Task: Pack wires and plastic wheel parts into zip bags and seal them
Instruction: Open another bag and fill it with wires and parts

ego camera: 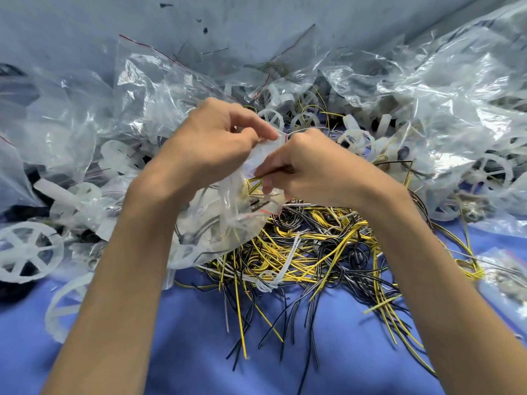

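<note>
A: State of the left hand (216, 138)?
B: Curled, thumb and forefinger pinching the red-striped mouth of a small zip bag (236, 206), over the middle of the table (199, 352).
A: And the right hand (310, 169)?
B: Curled too, fingertips nipping the same mouth just beside the left, thumb lower down against the plastic. Yellow strands visible through the film at that thumb; gripped through it or merely lying behind it, cannot tell.
A: Inside the bag?
B: Crumpled and full of glare. Some yellow wire, perhaps a pale rim low down; nothing more to make out. Mouth hidden between the fingers, so sealed or not, unclear. Lower end touching the heap below or just clear of it, also hard to say.
A: Below the hands?
B: Tangled heap of wires (313, 252), yellow, black and white, at the table's middle, loose ends trailing toward the near edge, partly covered by both forearms.
A: Wheel parts?
B: One white spoked wheel (28, 253) at the left edge, cut off by the frame. A second wheel (489, 171) toward the right edge, veiled by film. More along the far side, half buried under big clear bags (442, 89); impossible to count.
A: Nearer, by the right edge?
B: A small filled bag (504, 277), blurred and cropped, contents unreadable.
</note>
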